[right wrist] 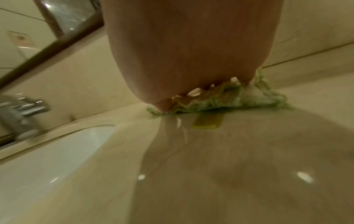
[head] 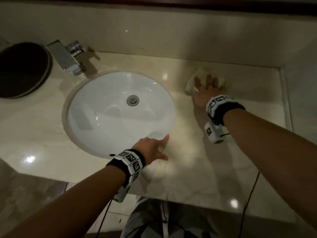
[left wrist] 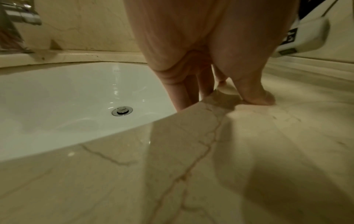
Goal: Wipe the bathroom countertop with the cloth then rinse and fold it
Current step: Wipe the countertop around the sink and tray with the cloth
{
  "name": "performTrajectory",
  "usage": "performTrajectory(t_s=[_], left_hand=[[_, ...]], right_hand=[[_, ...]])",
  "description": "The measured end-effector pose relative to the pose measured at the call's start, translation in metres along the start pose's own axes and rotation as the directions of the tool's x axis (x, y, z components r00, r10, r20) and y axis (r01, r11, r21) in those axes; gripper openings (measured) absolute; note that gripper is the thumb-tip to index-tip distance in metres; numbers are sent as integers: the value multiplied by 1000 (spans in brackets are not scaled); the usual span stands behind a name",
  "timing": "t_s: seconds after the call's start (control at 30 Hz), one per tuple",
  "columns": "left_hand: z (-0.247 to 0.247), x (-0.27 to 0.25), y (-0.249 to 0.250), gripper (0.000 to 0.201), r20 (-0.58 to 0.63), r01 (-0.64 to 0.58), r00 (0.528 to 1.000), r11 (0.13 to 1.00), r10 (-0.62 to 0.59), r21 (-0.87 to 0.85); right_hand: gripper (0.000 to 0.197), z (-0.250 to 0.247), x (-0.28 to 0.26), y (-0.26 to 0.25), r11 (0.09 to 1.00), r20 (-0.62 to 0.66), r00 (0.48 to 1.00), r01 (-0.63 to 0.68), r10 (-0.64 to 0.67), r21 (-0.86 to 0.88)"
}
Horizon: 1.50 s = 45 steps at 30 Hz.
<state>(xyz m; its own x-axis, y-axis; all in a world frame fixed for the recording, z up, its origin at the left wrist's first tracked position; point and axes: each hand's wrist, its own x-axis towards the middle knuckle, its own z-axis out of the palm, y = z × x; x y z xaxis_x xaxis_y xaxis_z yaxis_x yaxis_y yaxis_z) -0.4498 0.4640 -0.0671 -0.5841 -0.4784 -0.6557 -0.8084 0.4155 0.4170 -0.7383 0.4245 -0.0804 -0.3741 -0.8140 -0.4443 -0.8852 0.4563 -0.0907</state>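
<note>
A pale yellow-green cloth (head: 202,78) lies bunched on the beige marble countertop (head: 197,160) to the right of the sink, near the back wall. My right hand (head: 205,88) lies flat on top of it with fingers spread, pressing it down; the cloth (right wrist: 239,97) shows under the palm (right wrist: 182,60) in the right wrist view. My left hand (head: 154,148) rests with straight fingers on the counter at the sink's front right rim and holds nothing. In the left wrist view its fingertips (left wrist: 262,98) touch the marble by the basin edge.
The white oval sink (head: 103,121) with a metal drain (head: 133,100) is set into the counter. A chrome faucet (head: 70,57) stands at its back left. A dark round object (head: 22,69) sits at far left. A raised edge (head: 286,100) bounds the counter's right side.
</note>
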Motion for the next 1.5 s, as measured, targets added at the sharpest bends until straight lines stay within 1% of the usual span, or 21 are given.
performTrajectory(t_s=[0.1, 0.2, 0.23, 0.3, 0.37, 0.5, 0.6, 0.7, 0.77, 0.97, 1.07, 1.17, 1.33, 1.43, 1.5], left_hand=[[3, 0, -2, 81, -20, 9, 1000, 1000, -9, -11], [3, 0, -2, 81, -18, 10, 1000, 1000, -11, -26], [3, -1, -1, 81, -18, 12, 1000, 1000, -12, -29], [3, -1, -1, 81, -21, 21, 1000, 999, -22, -36], [4, -1, 0, 81, -22, 30, 999, 999, -31, -36], [5, -2, 1, 81, -14, 50, 999, 997, -51, -52], [3, -3, 2, 81, -7, 62, 998, 996, -63, -62], [3, -3, 4, 81, -2, 64, 998, 997, -64, -46], [3, -5, 5, 81, 0, 66, 998, 997, -66, -40], [4, -11, 7, 77, -11, 38, 999, 999, -38, -29], [1, -11, 5, 62, -69, 6, 998, 1000, -4, 18], [-11, -8, -10, 55, -148, -22, 988, 998, 32, 66], [-55, 4, -54, 41, -256, -31, 965, 997, 49, 75], [-88, 13, -84, 39, -297, -40, 953, 997, 57, 62], [-107, 18, -100, 38, -323, -50, 944, 997, 68, 64]], right_hand=[[59, 28, -36, -17, 992, -83, 992, 86, -94, -88], [59, 52, -75, -28, 975, -55, 983, 167, -177, -149], [59, 60, -87, -30, 971, -57, 976, 202, -211, -131], [59, 71, -112, -29, 961, -109, 956, 266, -273, -69], [62, 81, -130, -27, 951, -148, 940, 306, -308, -31], [63, 87, -138, -24, 949, -117, 942, 316, -316, -11], [66, 87, -134, -25, 945, -100, 940, 326, -328, -35], [63, 90, -130, -24, 946, -128, 937, 323, -324, -32], [60, 87, -125, -26, 948, -122, 940, 315, -318, -42], [59, 59, -81, -43, 975, -49, 974, 219, -220, -31], [58, 46, -59, -50, 984, -26, 984, 175, -176, -46], [58, 33, -39, -59, 988, -56, 988, 143, -146, -60], [58, 19, -8, -81, 995, -59, 996, 64, -69, -81], [57, 12, 9, -96, 1000, -55, 998, 5, -4, 3], [58, 7, 21, -107, 1000, -29, 999, -20, 21, 23]])
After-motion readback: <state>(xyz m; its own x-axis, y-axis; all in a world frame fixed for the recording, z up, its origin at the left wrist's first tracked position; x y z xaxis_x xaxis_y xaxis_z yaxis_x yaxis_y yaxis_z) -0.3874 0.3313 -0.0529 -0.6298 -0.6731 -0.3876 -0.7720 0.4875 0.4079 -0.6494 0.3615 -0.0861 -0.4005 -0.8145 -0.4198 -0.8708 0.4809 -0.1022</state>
